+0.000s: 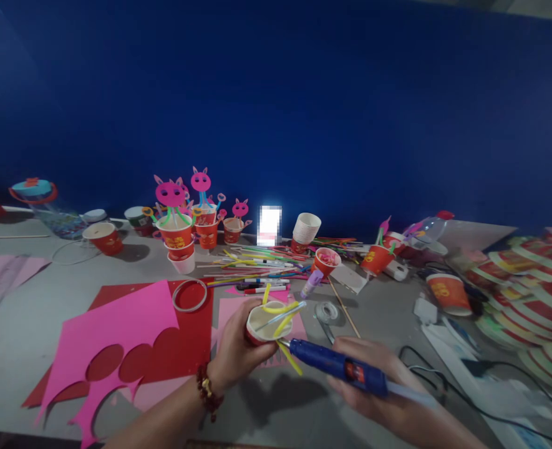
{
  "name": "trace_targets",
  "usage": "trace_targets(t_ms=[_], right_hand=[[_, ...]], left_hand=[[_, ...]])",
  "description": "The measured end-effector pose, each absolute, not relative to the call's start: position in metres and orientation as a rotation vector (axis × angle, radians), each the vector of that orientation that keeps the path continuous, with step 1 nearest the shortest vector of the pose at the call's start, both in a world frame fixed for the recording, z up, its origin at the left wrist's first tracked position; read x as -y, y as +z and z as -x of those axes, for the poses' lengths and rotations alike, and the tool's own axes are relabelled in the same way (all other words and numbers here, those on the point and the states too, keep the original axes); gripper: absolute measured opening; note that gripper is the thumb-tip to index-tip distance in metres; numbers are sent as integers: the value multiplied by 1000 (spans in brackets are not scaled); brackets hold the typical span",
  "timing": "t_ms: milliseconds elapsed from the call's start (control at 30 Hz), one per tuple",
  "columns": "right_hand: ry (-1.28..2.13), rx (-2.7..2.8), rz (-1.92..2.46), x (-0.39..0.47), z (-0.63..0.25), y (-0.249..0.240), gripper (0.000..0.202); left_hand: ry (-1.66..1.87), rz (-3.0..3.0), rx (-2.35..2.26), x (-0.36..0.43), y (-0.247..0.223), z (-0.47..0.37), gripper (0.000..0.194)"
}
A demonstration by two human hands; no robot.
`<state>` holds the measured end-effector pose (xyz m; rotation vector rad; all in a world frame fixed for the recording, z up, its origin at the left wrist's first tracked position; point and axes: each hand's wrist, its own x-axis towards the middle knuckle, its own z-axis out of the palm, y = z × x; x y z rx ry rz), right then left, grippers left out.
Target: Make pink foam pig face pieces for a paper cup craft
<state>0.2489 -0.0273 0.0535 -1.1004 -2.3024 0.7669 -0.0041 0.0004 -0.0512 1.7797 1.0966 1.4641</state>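
My left hand (238, 337) is wrapped round a paper cup (261, 333), its open mouth tipped toward me. Yellow pipe cleaners (290, 358) stick out of the cup, and a pale thin strip or stick lies across its mouth. In my right hand (373, 368) is a blue glue gun (334, 362), a whitish glue stick coming out of its back end. The gun's nozzle meets the cup's near rim beside a yellow pipe cleaner; whether it touches I cannot tell. Pink paper (224, 312) lies beneath the cup.
Cut pink sheet (116, 324) and red sheet (201, 349) lie left, with a tape ring (190, 295). Behind are pipe cleaners (261, 262), markers (266, 289) and cups with pink animal faces (170, 193). Rightward are a power strip (458, 368), cables and stacked cups (528, 293).
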Motion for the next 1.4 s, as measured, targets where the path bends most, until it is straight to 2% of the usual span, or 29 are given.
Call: trace_targets(t_ms=[467, 867, 1167, 1400], right_hand=[[638, 2298, 1031, 30, -248, 54, 30], [677, 2302, 1114, 32, -245, 65, 35], [759, 2372, 1122, 31, -244, 68, 51], [759, 2361, 1096, 31, -244, 73, 51]], left_hand=[[1482, -1808, -1100, -1, -50, 4, 59], [1467, -1822, -1120, 0, -50, 5, 60], [1496, -1859, -1109, -2, -54, 7, 59], [1500, -1911, -1093, 0, -54, 9, 58]])
